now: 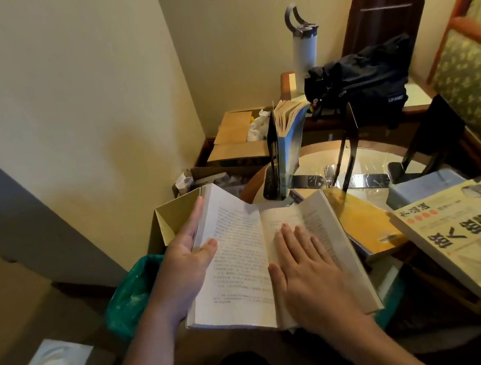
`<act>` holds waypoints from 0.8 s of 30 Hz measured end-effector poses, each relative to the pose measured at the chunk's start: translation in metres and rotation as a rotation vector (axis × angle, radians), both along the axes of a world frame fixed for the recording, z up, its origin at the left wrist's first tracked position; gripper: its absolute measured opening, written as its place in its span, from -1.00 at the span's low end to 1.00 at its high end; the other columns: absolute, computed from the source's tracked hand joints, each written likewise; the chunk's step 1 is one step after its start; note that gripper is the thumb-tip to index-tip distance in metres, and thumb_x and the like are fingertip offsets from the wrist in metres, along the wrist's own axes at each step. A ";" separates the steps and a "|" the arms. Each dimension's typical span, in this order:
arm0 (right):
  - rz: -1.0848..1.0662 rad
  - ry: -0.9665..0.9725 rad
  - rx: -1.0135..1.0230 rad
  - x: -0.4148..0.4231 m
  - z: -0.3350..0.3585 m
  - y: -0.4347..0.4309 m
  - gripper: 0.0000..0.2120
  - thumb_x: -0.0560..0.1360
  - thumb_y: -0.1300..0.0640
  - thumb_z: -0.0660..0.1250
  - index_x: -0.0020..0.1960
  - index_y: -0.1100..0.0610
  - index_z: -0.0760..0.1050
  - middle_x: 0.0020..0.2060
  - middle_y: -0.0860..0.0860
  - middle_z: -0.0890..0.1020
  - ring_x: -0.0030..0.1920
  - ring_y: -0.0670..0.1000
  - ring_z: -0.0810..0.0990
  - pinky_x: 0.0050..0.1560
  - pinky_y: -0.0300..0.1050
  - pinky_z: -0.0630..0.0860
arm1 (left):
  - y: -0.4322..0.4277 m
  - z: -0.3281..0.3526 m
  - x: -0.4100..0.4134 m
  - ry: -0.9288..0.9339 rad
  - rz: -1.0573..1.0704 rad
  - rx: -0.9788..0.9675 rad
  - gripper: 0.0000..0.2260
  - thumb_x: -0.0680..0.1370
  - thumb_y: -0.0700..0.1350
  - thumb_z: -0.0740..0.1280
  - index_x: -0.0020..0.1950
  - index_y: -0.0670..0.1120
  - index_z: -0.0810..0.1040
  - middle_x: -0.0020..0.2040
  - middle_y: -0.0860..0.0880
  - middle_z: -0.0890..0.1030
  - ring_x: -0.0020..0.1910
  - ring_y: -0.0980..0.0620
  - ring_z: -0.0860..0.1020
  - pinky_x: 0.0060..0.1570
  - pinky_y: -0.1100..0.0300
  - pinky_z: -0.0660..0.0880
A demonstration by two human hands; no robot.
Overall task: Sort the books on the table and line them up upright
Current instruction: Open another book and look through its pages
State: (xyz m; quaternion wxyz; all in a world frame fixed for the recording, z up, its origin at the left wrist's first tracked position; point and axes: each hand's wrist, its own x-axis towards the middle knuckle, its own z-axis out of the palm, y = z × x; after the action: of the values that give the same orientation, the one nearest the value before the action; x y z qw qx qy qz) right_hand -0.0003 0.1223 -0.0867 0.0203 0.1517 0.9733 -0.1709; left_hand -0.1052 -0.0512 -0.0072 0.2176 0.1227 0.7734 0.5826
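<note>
The sorting looks barely begun. One blue-covered book [289, 132] stands upright at the far side of the desk [365, 158], at 12 o'clock from the hands. It leans against a black bookend [274, 159] with its pages fanned open at the top. Two more black dividers [347, 148] stand at 1 and 2 o'clock with nothing between them, so most of the row is yet to be filled. The open book [237, 254] is in hand at the near edge of the desk, spread with its printed pages facing up. The left hand [186, 258] holds its left half from 9 o'clock: the grip is clamped on the book, thumb lying on the page and fingers running up behind the outer edge. The right hand [304, 269] lies flat on the right page, fingers straight and slightly spread, its grip apart and clasping nothing. By my reading this book must be closed before it can go upright beside the blue one. Three other books lie flat, unsorted. A yellow book [362, 221] sits at 3 o'clock, partly under the open book's right edge. A pale blue book [425, 187] lies at 2 o'clock. A large cream book [469, 236] with bold characters lies at 4 o'clock, overhanging the desk edge. I judge the task well short of halfway, with one book placed and four to go, as far as this view shows.
</note>
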 end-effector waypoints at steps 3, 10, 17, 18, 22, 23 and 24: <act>0.007 -0.019 0.021 0.023 0.008 0.003 -0.42 0.64 -0.28 -0.25 0.57 -0.14 -0.33 0.55 -0.12 -0.33 0.52 -0.02 -0.45 0.48 0.00 -0.46 | 0.004 0.006 0.003 0.001 -0.016 -0.024 -0.40 0.67 -0.15 0.23 0.39 0.57 0.21 0.28 0.16 0.54 0.05 -0.03 0.67 -0.15 0.01 0.67; -0.255 0.275 -0.071 0.066 0.015 0.029 -0.44 0.54 0.11 0.36 0.51 -0.02 0.33 0.58 0.05 0.18 0.53 0.23 0.26 0.43 0.27 0.31 | 0.027 0.013 0.027 0.033 -0.027 -0.043 -0.38 0.68 -0.10 0.23 0.51 0.47 0.05 0.37 0.10 0.47 0.08 -0.01 0.63 -0.22 0.17 0.61; -0.452 0.454 -0.489 0.070 0.039 0.027 -0.34 0.54 0.34 0.27 0.54 -0.14 0.27 0.61 -0.08 0.08 0.58 0.08 0.09 0.44 0.15 0.26 | 0.068 0.003 0.051 0.115 -0.083 -0.088 -0.38 0.68 -0.04 0.21 0.55 0.42 -0.05 0.50 0.05 0.34 0.19 -0.01 0.55 -0.03 0.04 0.63; -0.461 0.500 -0.526 0.071 0.039 0.026 -0.39 0.57 0.30 0.26 0.51 -0.16 0.30 0.60 -0.11 0.09 0.58 0.07 0.10 0.45 0.16 0.25 | 0.073 0.001 0.054 0.138 -0.084 -0.102 -0.39 0.68 0.00 0.21 0.54 0.44 -0.06 0.49 0.07 0.33 0.19 -0.01 0.54 0.03 -0.03 0.63; -0.452 0.655 -0.830 0.075 0.037 0.030 -0.56 0.66 0.14 0.20 0.39 -0.35 0.36 0.55 -0.26 0.18 0.53 0.00 0.26 0.34 0.17 0.49 | 0.097 -0.005 0.071 0.195 -0.139 -0.155 -0.32 0.69 -0.03 0.19 0.54 0.40 -0.22 0.27 0.11 0.39 0.11 0.11 0.53 0.02 0.08 0.64; -0.440 0.652 -0.899 0.076 0.038 0.033 -0.58 0.68 0.11 0.18 0.40 -0.34 0.37 0.55 -0.26 0.20 0.52 -0.03 0.25 0.30 0.05 0.52 | 0.103 -0.008 0.076 0.199 -0.161 -0.158 -0.28 0.69 -0.06 0.19 0.53 0.38 -0.29 0.19 0.11 0.42 0.08 0.11 0.55 -0.02 0.11 0.64; -0.435 0.643 -0.939 0.077 0.040 0.036 -0.60 0.69 0.10 0.16 0.43 -0.30 0.36 0.55 -0.26 0.20 0.52 -0.07 0.23 0.28 -0.12 0.49 | 0.110 -0.012 0.081 0.209 -0.175 -0.159 -0.26 0.69 -0.07 0.19 0.53 0.36 -0.33 0.12 0.12 0.45 0.05 0.10 0.57 -0.04 0.11 0.65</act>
State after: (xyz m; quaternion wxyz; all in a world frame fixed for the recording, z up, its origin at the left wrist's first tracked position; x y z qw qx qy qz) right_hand 0.0763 0.1586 -0.0470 -0.2454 0.2629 0.6979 -0.6194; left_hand -0.0241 0.0590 -0.0191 0.1950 0.2320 0.8220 0.4822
